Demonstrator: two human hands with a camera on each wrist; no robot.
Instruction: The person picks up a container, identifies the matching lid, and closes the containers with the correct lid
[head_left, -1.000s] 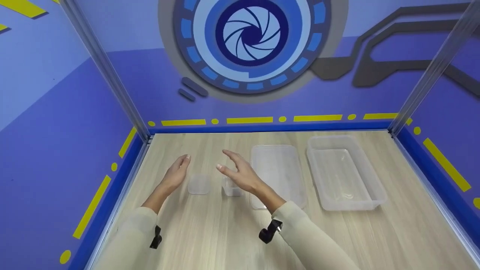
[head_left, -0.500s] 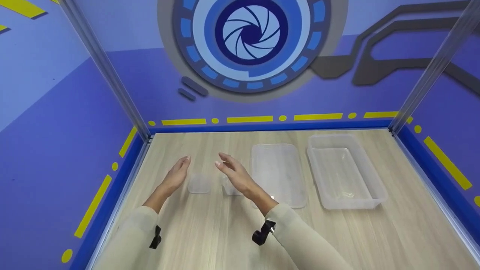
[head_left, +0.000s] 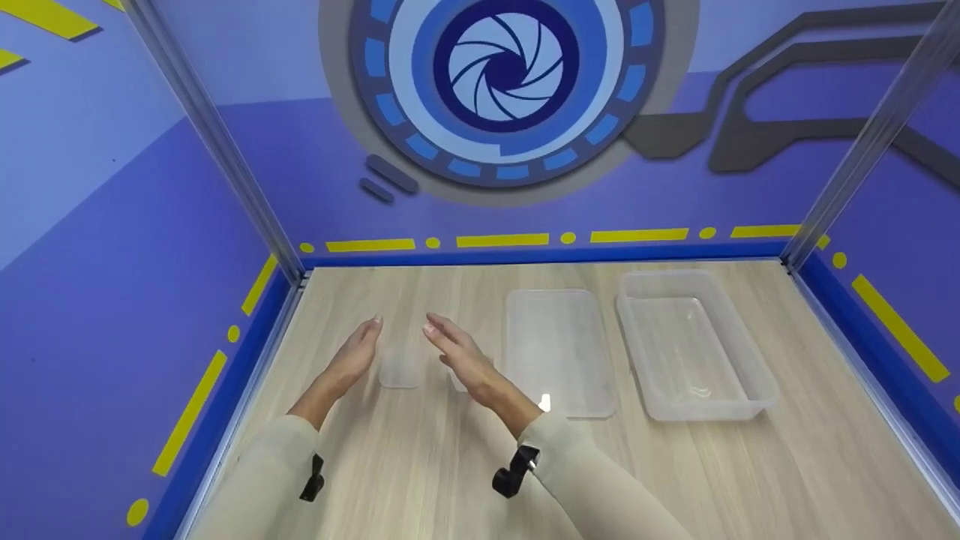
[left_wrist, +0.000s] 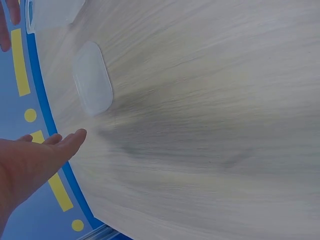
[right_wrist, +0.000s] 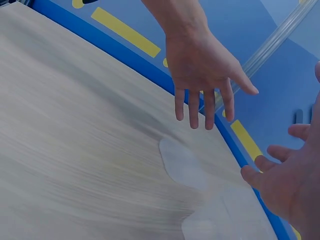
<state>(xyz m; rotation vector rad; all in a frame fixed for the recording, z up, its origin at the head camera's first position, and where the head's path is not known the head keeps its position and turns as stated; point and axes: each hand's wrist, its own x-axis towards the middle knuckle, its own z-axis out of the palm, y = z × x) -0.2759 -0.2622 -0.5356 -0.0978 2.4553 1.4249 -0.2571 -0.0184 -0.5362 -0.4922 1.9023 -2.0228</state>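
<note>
My left hand [head_left: 351, 358] hovers over the left part of the table, fingers straight and grasping nothing. Facing it, my right hand [head_left: 466, 366] is also held up with its fingers extended and nothing in it. On the table between them lies a small translucent square lid [head_left: 401, 370], untouched; the left wrist view shows this lid [left_wrist: 94, 80] just beyond the left fingertips. A small clear plastic container [head_left: 459, 385] stands under my right hand, which hides most of it. In the right wrist view both the left palm [right_wrist: 200, 62] and the spread right fingers [right_wrist: 265, 167] appear.
A large translucent rectangular lid [head_left: 561, 352] lies flat to the right of my right hand. Farther right stands a large open plastic box [head_left: 709, 409]. Printed blue panels [head_left: 480, 214] wall the wooden table [head_left: 832, 450] at the back and sides.
My right hand has shifted left towards my left hand, now covering more of the small container. The left hand has hardly moved, and the lids and boxes stay where they were.
</note>
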